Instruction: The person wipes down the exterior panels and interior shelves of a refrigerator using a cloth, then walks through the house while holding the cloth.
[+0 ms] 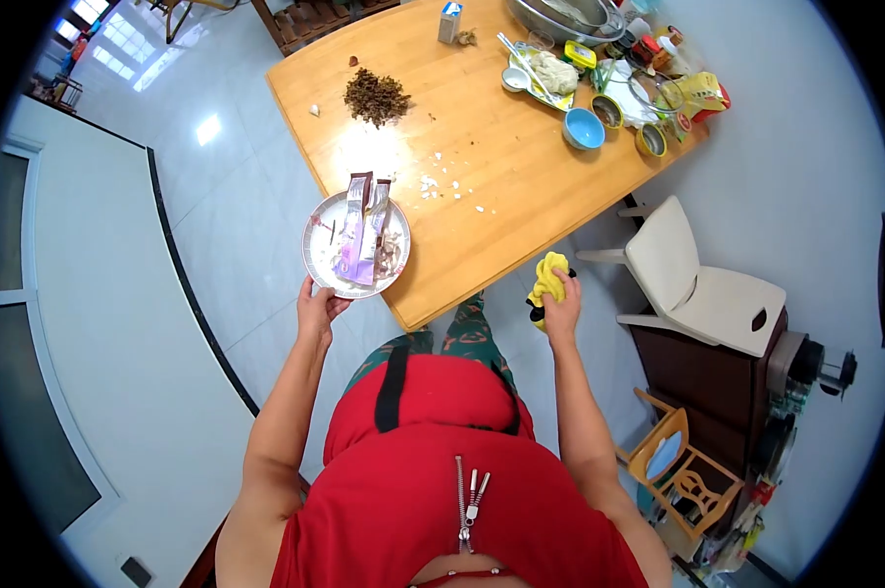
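My left hand [320, 309] grips the near rim of a round plate [319, 257], which is over the table's left front corner. On the plate lie purple and brown wrappers [361, 235] and some small scraps. My right hand [562, 306] is closed round a yellow and black cloth [550, 278], beyond the table's front edge and over the floor. White crumbs [429, 186] are scattered on the wooden table [482, 230] to the right of the plate. Farther back sits a pile of dark brown pieces [376, 96].
A small carton [449, 22] stands at the back. At the right are a blue bowl [584, 128], a tray with dough-like food [552, 73], a metal basin [560, 22], tins and jars. A white chair [673, 255] and a wooden chair [658, 441] stand at the right.
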Demonstrator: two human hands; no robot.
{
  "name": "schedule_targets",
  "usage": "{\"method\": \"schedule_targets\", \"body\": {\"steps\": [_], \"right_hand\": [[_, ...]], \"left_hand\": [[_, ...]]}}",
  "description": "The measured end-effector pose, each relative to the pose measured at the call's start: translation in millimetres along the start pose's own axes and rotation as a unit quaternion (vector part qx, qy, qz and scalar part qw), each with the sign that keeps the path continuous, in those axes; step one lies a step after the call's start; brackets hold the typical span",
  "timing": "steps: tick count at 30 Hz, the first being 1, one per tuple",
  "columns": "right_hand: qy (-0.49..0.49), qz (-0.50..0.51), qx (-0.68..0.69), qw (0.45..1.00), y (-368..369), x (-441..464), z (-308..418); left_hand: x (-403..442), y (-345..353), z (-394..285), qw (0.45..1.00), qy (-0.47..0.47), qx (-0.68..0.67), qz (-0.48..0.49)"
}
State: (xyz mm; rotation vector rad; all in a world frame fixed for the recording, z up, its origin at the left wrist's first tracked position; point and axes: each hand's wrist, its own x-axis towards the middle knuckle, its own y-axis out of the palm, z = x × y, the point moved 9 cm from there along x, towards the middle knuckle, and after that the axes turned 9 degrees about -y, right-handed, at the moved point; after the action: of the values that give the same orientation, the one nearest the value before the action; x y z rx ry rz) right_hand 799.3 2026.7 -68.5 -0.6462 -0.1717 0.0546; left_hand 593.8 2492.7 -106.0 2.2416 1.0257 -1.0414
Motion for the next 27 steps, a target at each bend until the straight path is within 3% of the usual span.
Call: {"method": "schedule_targets", "body": {"steps": [14,18,27], "right_hand": [[0.051,0.0,0.062,0.997,-14,-5,-12],[0.041,-0.016,0.016,0.999,-29,-8,-22],[0.06,-0.05,0.006,0.997,-81,10,-24]], "left_hand": [[-8,94,32,0.994,-0.018,0.057,0.089],[-1,116,42,0.994,-0.025,0.06,0.091],[1,114,70,0.99,-0.08,0.032,0.116]]}}
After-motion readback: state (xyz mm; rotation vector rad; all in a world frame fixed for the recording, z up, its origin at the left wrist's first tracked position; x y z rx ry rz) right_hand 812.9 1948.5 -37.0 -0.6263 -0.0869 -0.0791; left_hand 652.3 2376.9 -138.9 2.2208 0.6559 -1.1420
